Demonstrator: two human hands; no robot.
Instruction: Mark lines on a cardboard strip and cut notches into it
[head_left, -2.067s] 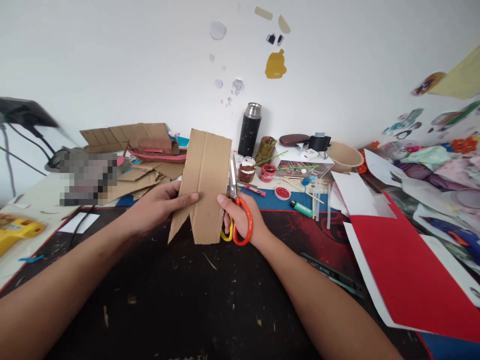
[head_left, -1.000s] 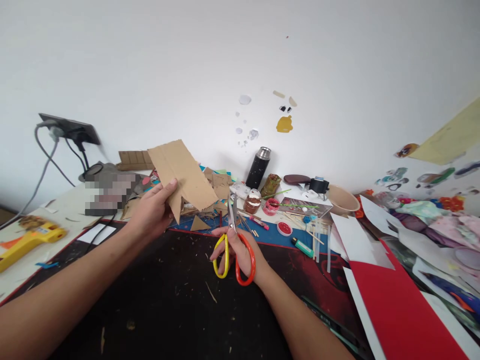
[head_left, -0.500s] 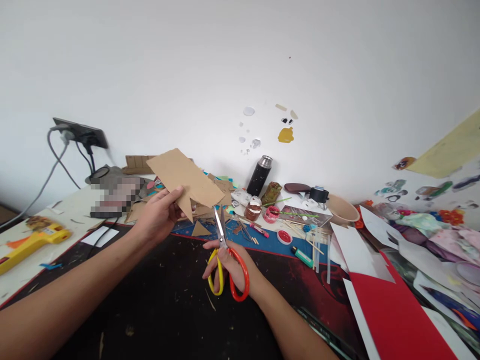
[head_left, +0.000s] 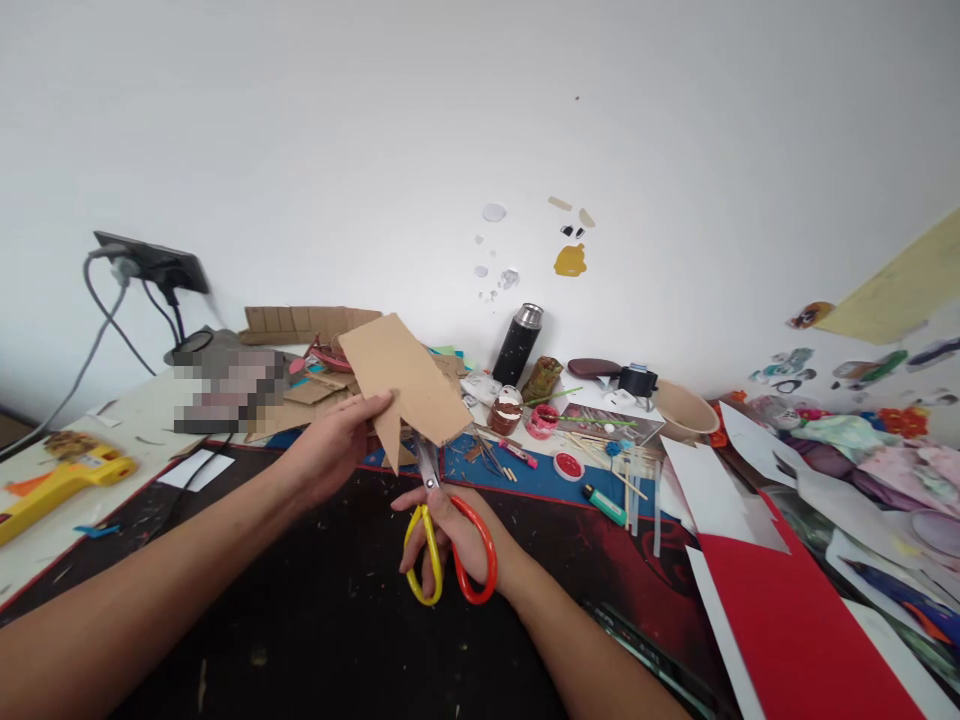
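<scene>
My left hand (head_left: 341,445) pinches a flat piece of brown cardboard (head_left: 409,375) at its lower left edge, holding it up above the desk. The cardboard has a notch on its lower side, with a pointed strip hanging down beside the fingers. In my right hand (head_left: 457,525) is a pair of scissors (head_left: 430,482) with one yellow and one red handle loop, pointing up and away from me. The blades reach the cardboard's lower edge, and their tips are hidden behind it. The handle loops stand apart.
Cardboard scraps (head_left: 319,385) lie behind my left hand. A black flask (head_left: 517,345), a paint jar (head_left: 505,410), a red paint lid (head_left: 568,466) and a green lighter (head_left: 604,505) stand or lie farther right. A yellow glue gun (head_left: 67,488) rests left, red paper (head_left: 795,630) right.
The cardboard has moved right and slightly down in my left hand, toward the scissors. The blades, previously in front of its corner, now go partly behind its lower edge.
</scene>
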